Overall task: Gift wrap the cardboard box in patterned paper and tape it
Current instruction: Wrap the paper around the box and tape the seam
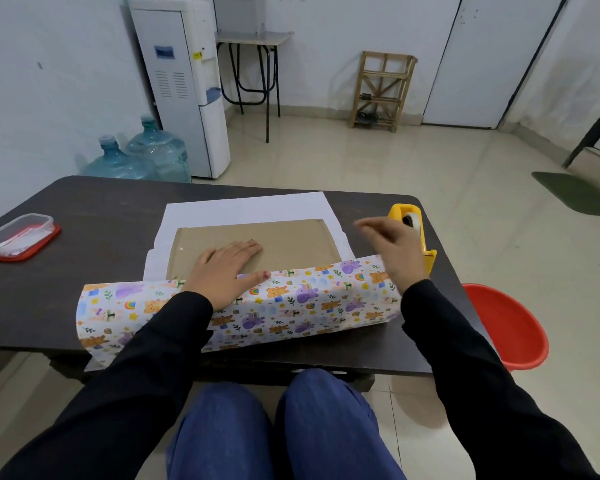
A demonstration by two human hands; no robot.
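A flat cardboard box (pixel 284 239) lies on the white underside of the patterned paper (pixel 246 207) in the middle of the dark table. The near flap of the patterned paper (pixel 312 303), printed with bears and rainbows, is folded up over the box's near edge. My left hand (pixel 227 271) lies flat, fingers spread, pressing that flap onto the box. My right hand (pixel 390 252) hovers blurred above the paper's right end, fingers apart and holding nothing, just left of the yellow tape dispenser (pixel 413 233).
A clear plastic container on a red lid (pixel 18 235) sits at the table's (pixel 84 244) left edge. A red basin (pixel 506 327) stands on the floor to the right. Water bottles (pixel 139 154) and a dispenser (pixel 184 84) stand behind the table.
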